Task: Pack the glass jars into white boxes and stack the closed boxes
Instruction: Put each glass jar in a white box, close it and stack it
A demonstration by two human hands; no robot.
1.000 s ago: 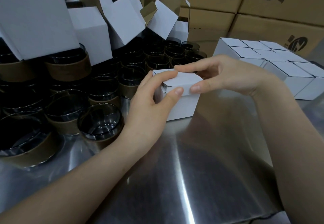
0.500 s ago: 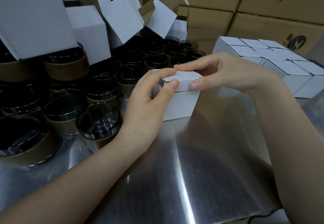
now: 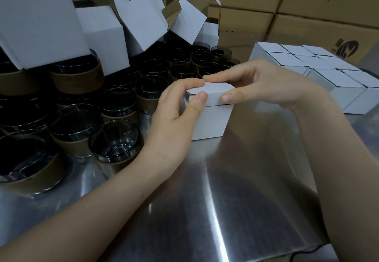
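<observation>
left hand (image 3: 174, 118) + right hand (image 3: 260, 85) pinch white box (image 3: 213, 118) lid | steel table (image 3: 225, 200)

We've got a plain white box (image 3: 211, 122) here, smoky dark glass jars (image 3: 115, 145) with brown bands round them, a shiny silver desk (image 3: 235, 200), and brown cartons (image 3: 246, 22) behind with black logos. The open boxes (image 3: 102, 34) are white outside, brown inside.
</observation>
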